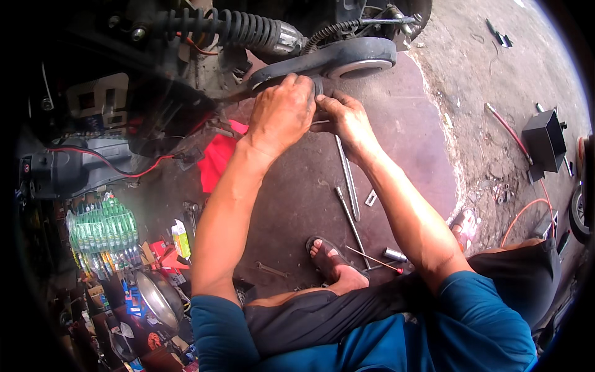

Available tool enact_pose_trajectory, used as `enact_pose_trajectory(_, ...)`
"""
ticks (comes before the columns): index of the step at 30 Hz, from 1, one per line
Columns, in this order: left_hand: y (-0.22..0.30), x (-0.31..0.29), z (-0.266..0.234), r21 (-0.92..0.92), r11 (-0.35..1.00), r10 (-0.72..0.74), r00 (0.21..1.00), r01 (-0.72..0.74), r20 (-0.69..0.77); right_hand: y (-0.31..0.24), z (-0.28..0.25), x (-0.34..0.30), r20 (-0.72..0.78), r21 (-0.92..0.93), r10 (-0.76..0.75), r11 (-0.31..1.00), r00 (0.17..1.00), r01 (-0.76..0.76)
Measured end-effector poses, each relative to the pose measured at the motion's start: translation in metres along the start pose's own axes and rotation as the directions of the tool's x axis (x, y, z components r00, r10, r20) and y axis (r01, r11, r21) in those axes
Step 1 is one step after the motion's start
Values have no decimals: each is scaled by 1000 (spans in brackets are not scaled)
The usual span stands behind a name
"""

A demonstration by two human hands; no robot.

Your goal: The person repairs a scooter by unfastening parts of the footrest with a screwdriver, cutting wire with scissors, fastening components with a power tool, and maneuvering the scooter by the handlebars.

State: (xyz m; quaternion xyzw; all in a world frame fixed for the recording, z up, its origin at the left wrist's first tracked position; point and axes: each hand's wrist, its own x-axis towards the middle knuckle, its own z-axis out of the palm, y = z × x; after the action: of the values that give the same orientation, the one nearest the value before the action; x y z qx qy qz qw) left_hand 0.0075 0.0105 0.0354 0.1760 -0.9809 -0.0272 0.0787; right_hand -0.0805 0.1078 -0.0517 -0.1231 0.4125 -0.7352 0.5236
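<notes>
Both of my hands are raised together below a long dark part with rounded ends [322,59] on the underside of a vehicle; a silver disc [359,69] shows at its right end. My left hand [284,111] is closed, fingers curled, close against the lower edge of that part. Thumb and fingers of my right hand [348,121] pinch near a small grey piece [318,87] between the hands. My fingers hide most of that piece, and its kind cannot be made out. Below the right hand, a long metal bar [348,180] extends down toward the floor.
A coil-spring shock absorber [229,30] sits above. On the floor are a long-handled wrench [352,218], a red-handled screwdriver [378,260], a socket [395,255] and a spanner [271,270]. A red cloth [217,161] hangs left; a black box [544,141] stands right.
</notes>
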Motion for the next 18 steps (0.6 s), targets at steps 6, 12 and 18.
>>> enact_pose_trajectory(6,-7,7,-21,-174,985,-57,955,6,-291,1,5,-2,6,-30,23,999,1000,-23)
enact_pose_trajectory(12,-10,-28,-13,-512,811,-365,929,283,-65,3,2,-1,-18,-74,15,997,1000,-16)
enact_pose_trajectory(18,-15,-47,-1,-450,871,-293,944,198,-153,-3,9,-8,-63,-72,-13,997,998,9)
